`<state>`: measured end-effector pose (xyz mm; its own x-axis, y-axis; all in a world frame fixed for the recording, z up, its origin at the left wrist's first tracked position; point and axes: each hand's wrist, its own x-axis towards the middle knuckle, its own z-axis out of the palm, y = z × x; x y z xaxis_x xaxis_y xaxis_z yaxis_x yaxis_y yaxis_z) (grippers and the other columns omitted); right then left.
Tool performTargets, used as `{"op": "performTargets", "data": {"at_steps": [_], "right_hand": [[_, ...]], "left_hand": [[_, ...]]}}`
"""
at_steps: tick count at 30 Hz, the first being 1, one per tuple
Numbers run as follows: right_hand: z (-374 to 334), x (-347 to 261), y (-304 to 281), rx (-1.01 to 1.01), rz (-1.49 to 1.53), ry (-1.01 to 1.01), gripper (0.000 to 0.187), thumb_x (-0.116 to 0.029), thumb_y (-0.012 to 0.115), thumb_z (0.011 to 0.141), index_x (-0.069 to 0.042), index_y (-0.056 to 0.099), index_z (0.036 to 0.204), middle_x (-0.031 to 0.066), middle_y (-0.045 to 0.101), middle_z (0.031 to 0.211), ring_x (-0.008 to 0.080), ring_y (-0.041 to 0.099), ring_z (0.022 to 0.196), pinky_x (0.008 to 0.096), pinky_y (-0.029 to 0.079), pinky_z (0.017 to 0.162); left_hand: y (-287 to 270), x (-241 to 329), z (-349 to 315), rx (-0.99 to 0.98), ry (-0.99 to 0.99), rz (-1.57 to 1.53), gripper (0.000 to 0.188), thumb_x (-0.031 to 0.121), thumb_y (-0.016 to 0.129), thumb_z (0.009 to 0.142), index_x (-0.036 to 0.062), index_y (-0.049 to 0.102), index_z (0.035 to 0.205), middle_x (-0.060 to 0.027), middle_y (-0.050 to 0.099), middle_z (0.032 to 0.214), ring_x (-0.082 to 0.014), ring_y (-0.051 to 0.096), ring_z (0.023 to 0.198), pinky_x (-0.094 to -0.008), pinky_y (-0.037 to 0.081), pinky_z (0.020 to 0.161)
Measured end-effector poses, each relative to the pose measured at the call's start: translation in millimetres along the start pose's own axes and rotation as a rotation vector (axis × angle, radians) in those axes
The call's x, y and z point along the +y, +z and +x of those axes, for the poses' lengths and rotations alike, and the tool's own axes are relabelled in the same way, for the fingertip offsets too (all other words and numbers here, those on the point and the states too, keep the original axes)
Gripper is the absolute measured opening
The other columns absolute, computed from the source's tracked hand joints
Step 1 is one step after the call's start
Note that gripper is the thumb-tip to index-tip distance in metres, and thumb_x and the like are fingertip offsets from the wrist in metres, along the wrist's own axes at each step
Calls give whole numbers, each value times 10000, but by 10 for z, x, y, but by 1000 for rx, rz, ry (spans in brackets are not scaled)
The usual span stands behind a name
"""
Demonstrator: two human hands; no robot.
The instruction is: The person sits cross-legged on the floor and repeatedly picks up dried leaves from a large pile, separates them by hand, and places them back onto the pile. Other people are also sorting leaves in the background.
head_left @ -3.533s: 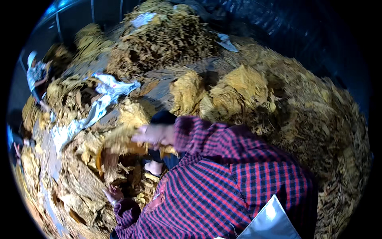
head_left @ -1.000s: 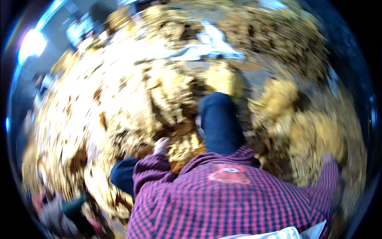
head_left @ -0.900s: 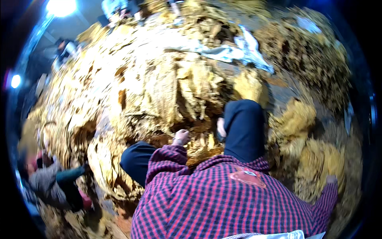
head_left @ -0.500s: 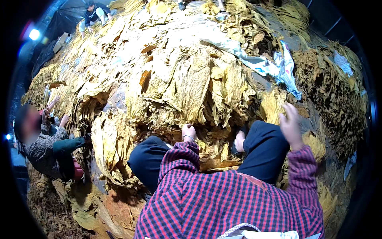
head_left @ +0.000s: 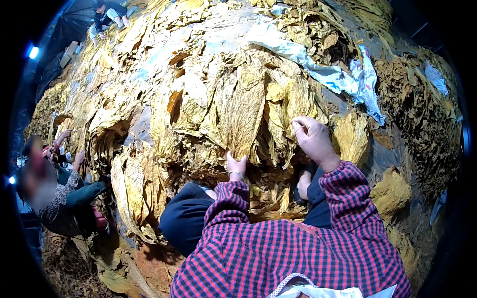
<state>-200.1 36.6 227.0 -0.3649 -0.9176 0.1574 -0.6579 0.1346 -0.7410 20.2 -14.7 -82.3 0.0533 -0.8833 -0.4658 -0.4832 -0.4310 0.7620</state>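
Note:
A big heap of dried yellow-brown tobacco leaves (head_left: 238, 109) spreads out before my knees. My left hand (head_left: 236, 166) is at the heap's near edge, thumb and forefinger apart, just below the tip of a broad leaf. Whether it touches that leaf is hard to make out. Over the leaves to the right hovers my right hand (head_left: 314, 141), its fingers curled in toward the thumb. Anything in that grip is too small or hidden to name. A layer of flattened leaves (head_left: 278, 208) lies between my legs.
Pale blue-white plastic sheeting (head_left: 333, 77) lies crumpled across the heap at right. At left a person (head_left: 59, 193) sits reaching into the leaves, and another person (head_left: 109, 17) crouches at the far left. Darker shredded leaves (head_left: 417, 119) pile up on the right.
My right hand has swung left and inward from beside my right knee to above the leaves, and its fingers have curled. My left hand has loosened from a closed shape, thumb and forefinger now spread.

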Motion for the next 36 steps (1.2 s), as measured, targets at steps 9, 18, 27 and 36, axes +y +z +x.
{"op": "performTargets", "data": {"at_steps": [9, 18, 27, 36], "right_hand": [[93, 7, -47, -1, 76, 20, 129, -134, 547, 799, -18, 600, 812, 171, 589, 716, 320, 588, 661, 367, 456, 600], [93, 26, -75, -37, 63, -5, 144, -137, 542, 795, -13, 605, 829, 184, 593, 730, 321, 598, 684, 364, 461, 605], [196, 153, -41, -109, 90, 53, 184, -186, 548, 804, -23, 614, 856, 161, 614, 764, 296, 609, 708, 348, 470, 640], [299, 268, 72, -291, 536, 359, 887, -372, 661, 774, 35, 130, 1357, 207, 431, 1240, 253, 417, 1152, 320, 333, 951]], "left_hand": [[51, 303, -121, -173, 172, 47, 214, 165, 675, 748, 31, 559, 869, -34, 572, 749, -94, 504, 607, -233, 428, 532], [159, 920, -268, 205, -185, 54, 833, 318, 763, 630, 94, 277, 1270, -244, 355, 1239, -383, 432, 1075, -423, 350, 923], [140, 1141, -204, -29, 120, -47, 383, 138, 597, 797, -50, 516, 1121, -149, 589, 1052, -219, 556, 988, -292, 414, 890], [-136, 2417, -745, -705, 286, -1325, 283, 15, 426, 874, 65, 489, 1146, -57, 566, 1053, -148, 544, 944, -269, 433, 844]]}}
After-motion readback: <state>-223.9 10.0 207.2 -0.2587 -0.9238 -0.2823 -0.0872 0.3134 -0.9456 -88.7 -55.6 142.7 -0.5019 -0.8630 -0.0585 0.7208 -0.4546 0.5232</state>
